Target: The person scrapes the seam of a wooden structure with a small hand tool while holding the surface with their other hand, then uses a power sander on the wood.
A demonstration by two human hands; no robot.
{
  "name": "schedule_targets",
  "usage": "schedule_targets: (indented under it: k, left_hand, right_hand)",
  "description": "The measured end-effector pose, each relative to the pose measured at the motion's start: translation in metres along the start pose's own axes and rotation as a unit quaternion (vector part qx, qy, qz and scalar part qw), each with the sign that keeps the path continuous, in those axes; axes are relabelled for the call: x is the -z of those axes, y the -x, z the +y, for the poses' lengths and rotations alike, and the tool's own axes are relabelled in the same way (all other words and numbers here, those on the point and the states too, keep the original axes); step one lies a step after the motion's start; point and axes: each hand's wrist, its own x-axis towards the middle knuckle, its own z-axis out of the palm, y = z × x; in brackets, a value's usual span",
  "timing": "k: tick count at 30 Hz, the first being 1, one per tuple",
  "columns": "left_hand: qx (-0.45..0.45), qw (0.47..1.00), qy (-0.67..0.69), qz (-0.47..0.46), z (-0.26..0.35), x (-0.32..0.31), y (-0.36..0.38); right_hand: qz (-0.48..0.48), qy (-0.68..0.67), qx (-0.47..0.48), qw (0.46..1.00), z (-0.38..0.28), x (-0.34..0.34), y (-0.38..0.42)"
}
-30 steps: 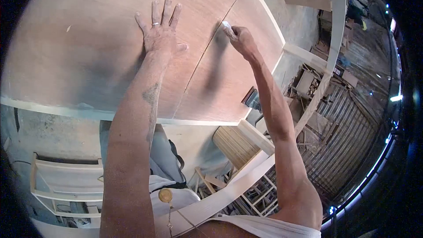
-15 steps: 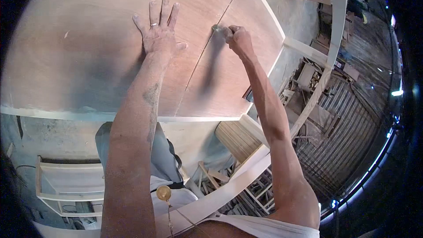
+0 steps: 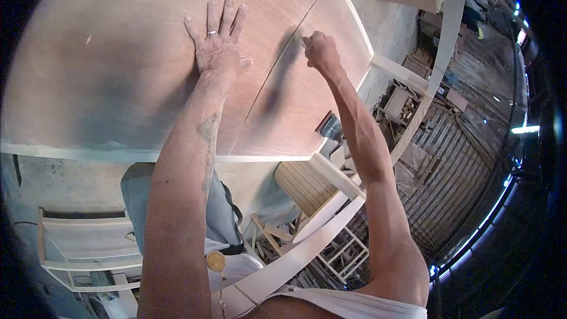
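Observation:
My left hand point(image 3: 217, 50) lies on the wooden panel point(image 3: 136, 47) with its fingers spread, a ring on one of them. To its right, my right hand point(image 3: 322, 53) is closed just right of the long dark seam point(image 3: 277, 59) in the panel. Something small and pale pokes out at its fingertips, too small to name. A soft shadow falls on the panel below that hand. Beside my right forearm, a dark and glassy block-like object point(image 3: 331, 126) sits at the panel's lower right edge.
A pale curved frame point(image 3: 443, 35) runs down the right side. Below the panel are a slatted wooden piece point(image 3: 310, 186) and wood scraps. Corrugated sheeting point(image 3: 460, 171) lies at the right, and a shelf-like wooden frame point(image 3: 88, 254) stands at the lower left.
The view has shifted slightly. My right hand has turned, and the greenish tip at the seam no longer shows. More of the dark object beside my forearm is visible. My left hand stays spread on the panel.

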Motion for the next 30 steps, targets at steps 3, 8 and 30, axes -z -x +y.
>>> schedule_targets:
  k: [3,8,30]
  left_hand:
    - [0.004,1.0,-0.003,-0.005,0.001,-0.001,0.001]
    - [-0.013,0.999,0.018,0.044,-0.002,-0.012,-0.001]
    - [-0.006,1.0,0.009,0.015,-0.003,-0.009,-0.004]
  right_hand:
    - [0.054,0.124,0.13,0.982,0.004,-0.002,-0.008]
    - [-0.093,0.147,0.026,0.984,-0.019,0.012,-0.031]
    - [-0.26,0.354,0.144,0.887,-0.019,-0.007,-0.04]
